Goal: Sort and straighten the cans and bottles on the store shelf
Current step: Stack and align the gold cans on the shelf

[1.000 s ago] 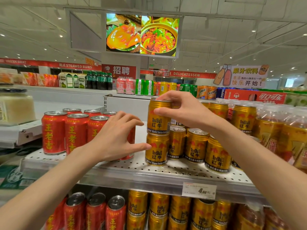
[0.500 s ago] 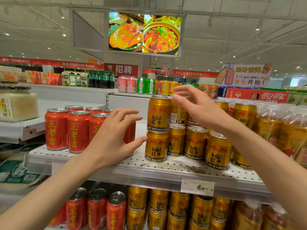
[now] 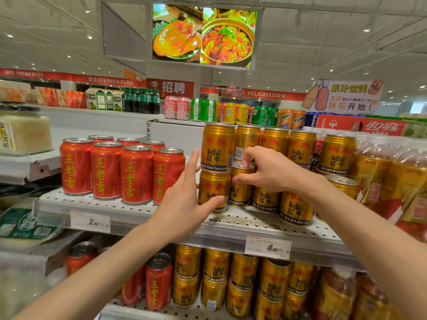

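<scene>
My left hand (image 3: pixel 184 199), fingers spread and straight, steadies the front gold can (image 3: pixel 213 191) at the bottom of a two-high stack on the perforated shelf (image 3: pixel 129 207), thumb against its lower side. My right hand (image 3: pixel 265 172) pinches the rim of the second-row gold can (image 3: pixel 241 185) just behind the stack. Step in hand, as I judge it: straightening the gold row beside the red cans (image 3: pixel 136 174). Next move calls for turning or sliding this can square without nudging the stack.
</scene>
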`<state>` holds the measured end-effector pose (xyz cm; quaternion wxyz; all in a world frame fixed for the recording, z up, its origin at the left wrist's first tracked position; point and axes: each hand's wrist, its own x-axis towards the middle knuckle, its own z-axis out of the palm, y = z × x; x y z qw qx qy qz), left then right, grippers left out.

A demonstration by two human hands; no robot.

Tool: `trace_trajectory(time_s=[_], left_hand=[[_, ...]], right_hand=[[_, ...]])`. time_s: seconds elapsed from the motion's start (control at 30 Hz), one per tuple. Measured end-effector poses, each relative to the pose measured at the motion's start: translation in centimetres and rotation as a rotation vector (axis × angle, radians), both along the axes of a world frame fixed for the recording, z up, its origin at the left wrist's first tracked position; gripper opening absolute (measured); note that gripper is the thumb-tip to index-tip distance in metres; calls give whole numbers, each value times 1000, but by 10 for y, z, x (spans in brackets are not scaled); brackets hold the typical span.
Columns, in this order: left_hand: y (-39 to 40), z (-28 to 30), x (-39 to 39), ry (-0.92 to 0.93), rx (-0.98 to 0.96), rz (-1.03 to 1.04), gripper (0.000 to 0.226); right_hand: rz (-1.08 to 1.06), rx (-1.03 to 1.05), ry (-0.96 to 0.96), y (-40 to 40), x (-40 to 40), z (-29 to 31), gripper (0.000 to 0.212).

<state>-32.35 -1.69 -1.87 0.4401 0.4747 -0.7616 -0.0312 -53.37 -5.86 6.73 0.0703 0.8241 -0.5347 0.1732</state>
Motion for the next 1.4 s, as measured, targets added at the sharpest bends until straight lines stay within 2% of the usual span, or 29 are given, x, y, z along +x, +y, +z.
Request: trace_trajectory(time_s=[0.1, 0.33, 0.53, 1.07, 1.27, 1.4], left_hand=[[-2, 1, -3, 67, 29, -25, 103], [-5, 0, 4, 71, 37, -41, 100], [-10, 2, 3, 74, 63, -74, 99], [-25, 6, 8, 23, 196, -208, 98], [-21, 0, 7, -19, 111, -157, 98], [-9, 0, 17, -152, -100, -62, 92]], right_hand=[[26, 20, -54, -1, -2, 1, 38], [136, 107, -147, 16, -14, 6, 36], [170, 100, -128, 24, -20, 7, 29], [152, 57, -171, 26, -17, -3, 30], [148, 80, -160, 29, -22, 0, 33], [68, 3, -133, 35, -48, 10, 45]])
